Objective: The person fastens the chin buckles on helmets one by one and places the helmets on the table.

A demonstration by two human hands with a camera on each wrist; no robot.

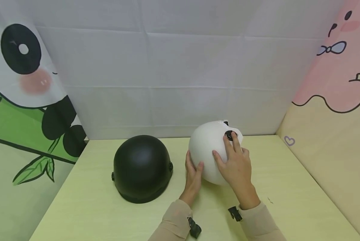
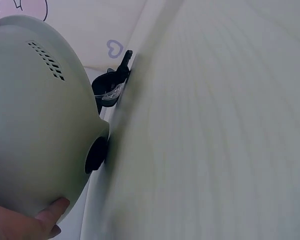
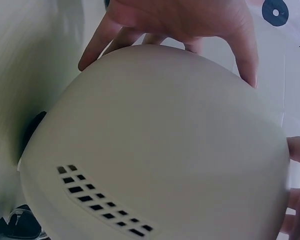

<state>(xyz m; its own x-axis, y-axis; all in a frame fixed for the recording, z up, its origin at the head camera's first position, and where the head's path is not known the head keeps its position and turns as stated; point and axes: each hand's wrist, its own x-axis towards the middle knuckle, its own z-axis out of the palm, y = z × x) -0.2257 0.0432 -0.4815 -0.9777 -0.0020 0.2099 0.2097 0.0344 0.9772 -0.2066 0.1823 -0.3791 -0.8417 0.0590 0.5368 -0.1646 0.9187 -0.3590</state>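
Observation:
A white helmet [image 1: 208, 152] with a round black fitting and, in the right wrist view, rows of small vent slots [image 3: 97, 202] is tilted on its side between both hands. My left hand [image 1: 194, 177] grips its lower left side, thumb apart from the fingers. On its upper right part, my right hand [image 1: 237, 165] holds it with fingers spread, one fingertip at the black fitting. In the left wrist view, a black strap with a buckle [image 2: 110, 87] sticks out below the shell, close over the table. The helmet's inside is hidden.
A black helmet [image 1: 142, 169] stands dome up on the pale table [image 1: 86, 207], left of the hands. Behind hangs a white cloth [image 1: 180, 67]. Cartoon-printed sheets, a panda [image 1: 20, 48] at left and a pink figure [image 1: 333, 77] at right, flank the table.

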